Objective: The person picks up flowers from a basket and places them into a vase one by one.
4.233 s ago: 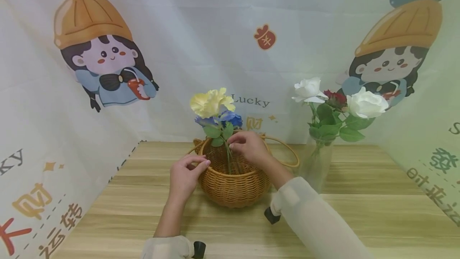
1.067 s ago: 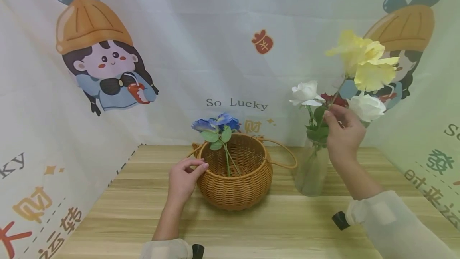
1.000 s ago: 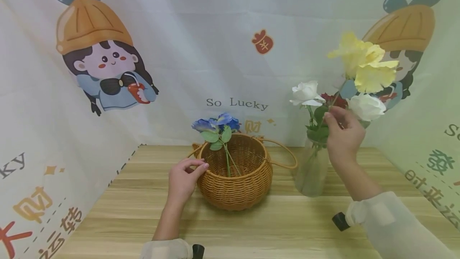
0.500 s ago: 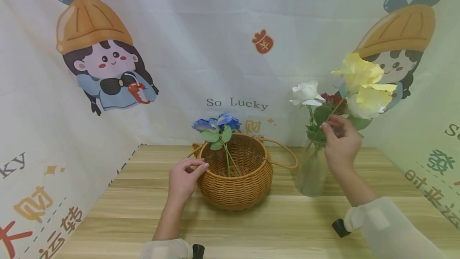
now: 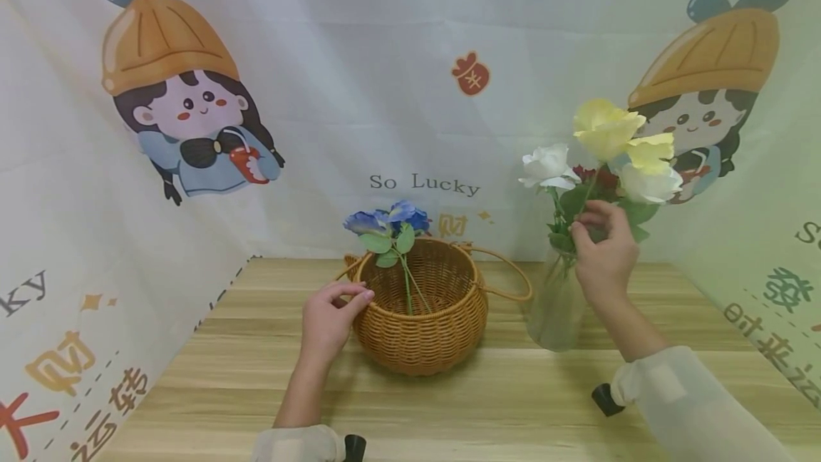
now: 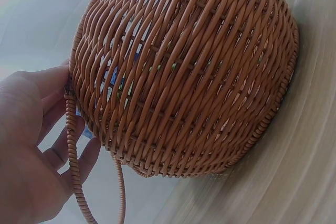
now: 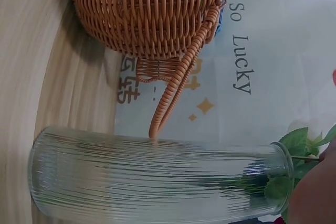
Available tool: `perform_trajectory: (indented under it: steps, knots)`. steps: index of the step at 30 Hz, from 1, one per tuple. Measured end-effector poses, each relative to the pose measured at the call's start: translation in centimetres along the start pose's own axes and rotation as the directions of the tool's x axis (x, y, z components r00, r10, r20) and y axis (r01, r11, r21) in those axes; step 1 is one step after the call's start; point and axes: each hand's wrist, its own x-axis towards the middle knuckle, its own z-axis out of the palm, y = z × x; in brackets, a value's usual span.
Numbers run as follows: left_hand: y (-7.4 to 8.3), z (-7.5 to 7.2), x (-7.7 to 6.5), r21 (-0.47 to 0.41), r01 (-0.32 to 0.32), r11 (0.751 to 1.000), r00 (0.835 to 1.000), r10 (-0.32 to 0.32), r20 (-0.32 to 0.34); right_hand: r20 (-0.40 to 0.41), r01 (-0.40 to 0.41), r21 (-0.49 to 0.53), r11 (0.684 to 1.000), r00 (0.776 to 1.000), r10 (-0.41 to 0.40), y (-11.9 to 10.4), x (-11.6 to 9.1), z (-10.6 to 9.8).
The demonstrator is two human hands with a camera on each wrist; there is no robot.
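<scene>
My right hand [image 5: 601, 257] is pinching the stem of the yellow fabric rose [image 5: 606, 130] just above the mouth of the ribbed clear glass vase [image 5: 556, 305], with the stem apparently already going in among the white roses [image 5: 649, 182]. My left hand [image 5: 328, 319] has its fingers curled on the rim of the round woven wicker basket [image 5: 417, 319], where the blue flower [image 5: 388, 219] leans. My worry: the vase is tall and narrow, so a sideways tug on the stem could tip it, or the leaves might snag the other stems. Everything sits on a light wood-grain table [image 5: 449, 405], boxed in by white cartoon-print cloth [image 5: 359, 91].
</scene>
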Motion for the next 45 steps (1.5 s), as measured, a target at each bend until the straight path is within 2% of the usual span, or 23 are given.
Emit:
perform_trajectory:
  steps: [4, 16, 23, 30, 35, 40, 45]
  knots:
    - [-0.1, 0.0, 0.0, -0.003, -0.002, 1.000, 1.000, 0.002, 0.002, 0.031, 0.020, -0.027, 0.999, 0.999, -0.019, -0.3, 0.3, 0.0]
    - [-0.2, 0.0, -0.1, 0.006, -0.005, 1.000, 1.000, 0.005, 0.008, 0.108, 0.020, -0.090, 0.996, 0.994, -0.010, -0.7, 0.7, -0.3]
    - [-0.2, 0.0, 0.0, -0.007, -0.020, 1.000, 1.000, 0.020, 0.006, 0.104, -0.039, -0.083, 0.996, 0.993, 0.048, -1.7, 1.2, -0.4]
    - [-0.3, 0.2, 0.0, -0.016, -0.035, 0.999, 0.999, 0.035, -0.006, 0.092, -0.014, -0.165, 0.986, 0.995, 0.029, -2.5, 2.4, -0.5]
    - [-0.2, 0.2, -0.1, -0.018, -0.026, 0.999, 1.000, 0.026, -0.006, 0.136, -0.010, -0.247, 0.969, 0.990, 0.044, -3.6, 3.5, -0.6]
    - [-0.1, 0.1, -0.1, -0.021, -0.016, 1.000, 1.000, 0.016, 0.001, 0.176, -0.025, -0.254, 0.967, 0.982, 0.072, -5.3, 3.9, -0.4]
    - [-0.1, 0.1, -0.1, -0.024, -0.013, 1.000, 1.000, 0.013, -0.003, 0.193, -0.072, -0.248, 0.966, 0.974, 0.122, -6.2, 3.3, 0.0]
